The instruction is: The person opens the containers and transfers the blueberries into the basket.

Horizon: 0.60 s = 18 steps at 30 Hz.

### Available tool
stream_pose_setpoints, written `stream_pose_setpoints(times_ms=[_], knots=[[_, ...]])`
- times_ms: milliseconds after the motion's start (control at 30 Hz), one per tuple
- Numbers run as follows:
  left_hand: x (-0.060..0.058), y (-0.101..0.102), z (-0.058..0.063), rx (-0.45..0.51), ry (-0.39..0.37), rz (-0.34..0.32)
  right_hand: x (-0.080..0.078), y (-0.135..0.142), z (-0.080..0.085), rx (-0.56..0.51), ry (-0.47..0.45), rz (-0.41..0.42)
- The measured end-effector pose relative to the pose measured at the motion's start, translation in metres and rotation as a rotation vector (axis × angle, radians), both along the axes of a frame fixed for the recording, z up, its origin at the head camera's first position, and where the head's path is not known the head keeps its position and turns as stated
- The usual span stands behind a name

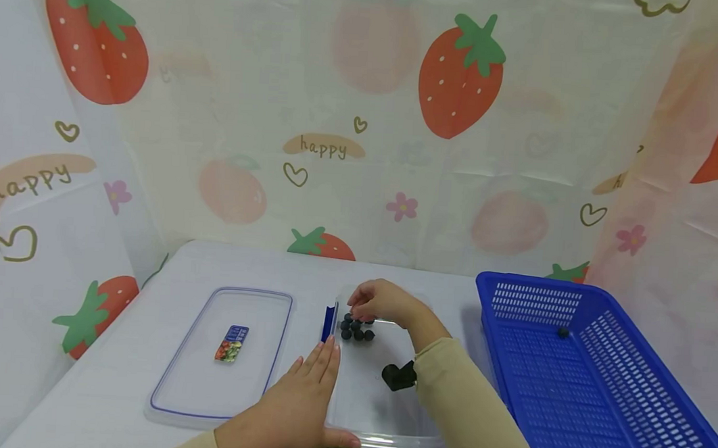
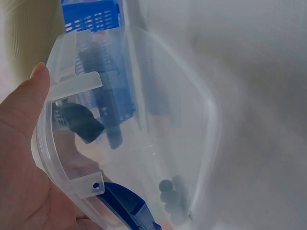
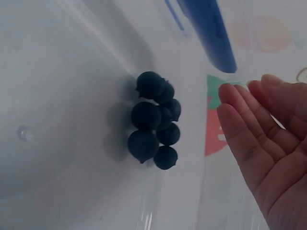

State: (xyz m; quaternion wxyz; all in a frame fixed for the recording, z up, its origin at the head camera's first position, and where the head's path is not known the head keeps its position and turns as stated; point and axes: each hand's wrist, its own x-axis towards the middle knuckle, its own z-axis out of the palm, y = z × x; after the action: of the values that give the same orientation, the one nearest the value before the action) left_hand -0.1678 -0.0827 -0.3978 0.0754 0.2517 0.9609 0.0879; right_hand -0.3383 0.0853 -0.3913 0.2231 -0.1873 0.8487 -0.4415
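Lying inside the box (image 1: 396, 442): berries (image 1: 358, 334); remaining in the basket (image 1: 541, 280) to its right: one berry (image 1: 563, 332); left hand (image 1: 301, 398) touching the box, straight-fingered; right hand (image 1: 386, 303) half-open, seemingly empty.

A booth (image 1: 30, 98): strawberry-print sheets (image 1: 366, 204) surround a white table (image 1: 235, 265).

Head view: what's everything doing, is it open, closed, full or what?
Clear box: uncovered
Dark balls: bunched inside it
Blue clip: unfastened
Lid: off, lying flat
Blue basket: open-topped, one ball inside
Left hand: fingers straight, against the box
Right hand: holding nothing visible, near the balls
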Motion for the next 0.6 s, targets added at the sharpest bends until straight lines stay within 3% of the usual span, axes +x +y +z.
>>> stream_pose_setpoints(times_ms=[300,600], knots=[[0.002,0.000,-0.001,0.016,0.026,-0.009,0.003,-0.008,-0.011,0.238,0.031,0.021],[0.003,-0.001,0.001,0.026,0.023,-0.009,0.004,-0.012,-0.019,0.307,0.039,0.042]])
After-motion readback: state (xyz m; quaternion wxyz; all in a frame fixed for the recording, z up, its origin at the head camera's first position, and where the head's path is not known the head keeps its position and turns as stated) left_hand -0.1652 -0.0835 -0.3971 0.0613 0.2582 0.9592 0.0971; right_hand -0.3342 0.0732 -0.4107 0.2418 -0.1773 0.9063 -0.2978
